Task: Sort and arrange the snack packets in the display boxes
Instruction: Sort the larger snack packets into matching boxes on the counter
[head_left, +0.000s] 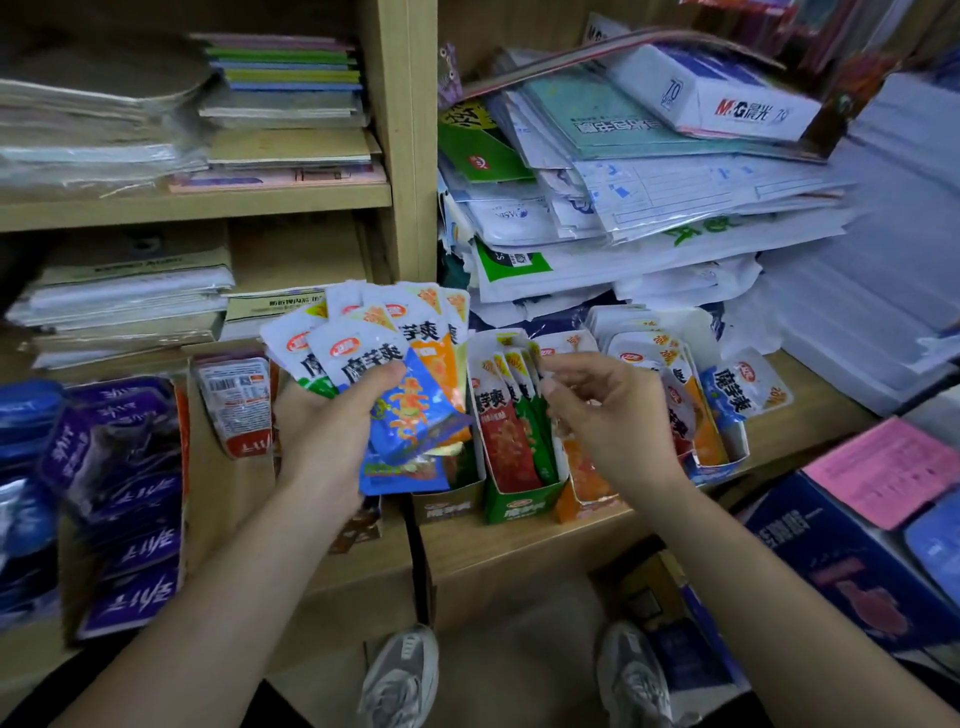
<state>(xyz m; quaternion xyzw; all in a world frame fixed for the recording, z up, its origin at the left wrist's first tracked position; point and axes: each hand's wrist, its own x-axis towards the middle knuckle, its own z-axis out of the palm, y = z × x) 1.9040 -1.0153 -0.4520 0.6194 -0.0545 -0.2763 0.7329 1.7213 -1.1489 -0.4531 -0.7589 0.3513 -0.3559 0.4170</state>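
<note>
My left hand (332, 421) grips a fanned bundle of snack packets (384, 353), white-topped with blue, orange and green lower halves. My right hand (608, 415) hovers over the green display box (519, 506), its thumb and fingers pinched at the top of a packet standing there. That box holds upright red and green packets (511, 415). To its right an orange display box (576, 506) holds orange packets. A blue display box (719, 465) farther right holds orange and blue packets. Another box (447, 506) sits partly hidden beneath the bundle.
Purple snack packets (130, 499) fill a box at the left, with a red-and-white packet (239, 405) beside them. Paper stacks and envelopes (649, 208) crowd the shelves behind. A blue carton (841, 566) and pink sheet (883, 467) lie at the right. My shoes (400, 675) stand on the floor below.
</note>
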